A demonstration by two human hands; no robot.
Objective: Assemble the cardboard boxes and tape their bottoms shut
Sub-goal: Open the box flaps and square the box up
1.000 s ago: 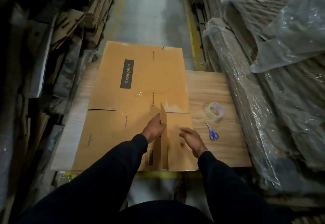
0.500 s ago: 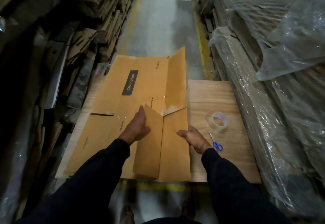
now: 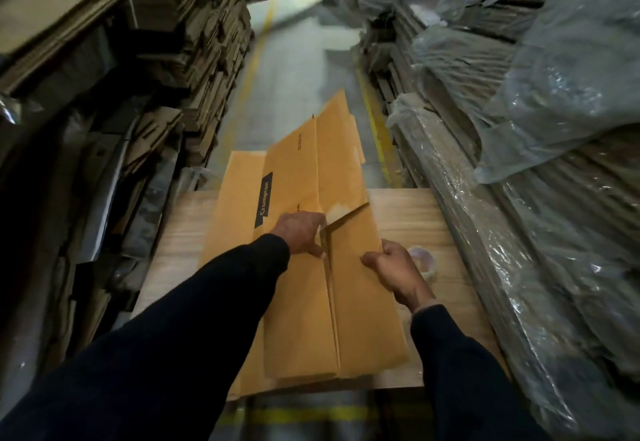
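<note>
The box (image 3: 304, 267) lies on the table (image 3: 408, 212), only part-opened: its right panels rise off the flat sheet, and no bottom is formed or taped yet. The left hand (image 3: 300, 232) reaches into the fold at the box's middle; its fingers are hidden there, so I cannot tell their state. The right hand (image 3: 394, 267) grips the box's right edge with curled fingers. The tape (image 3: 423, 261) sits just right of the box, unused. I judge nearly everything remains.
</note>
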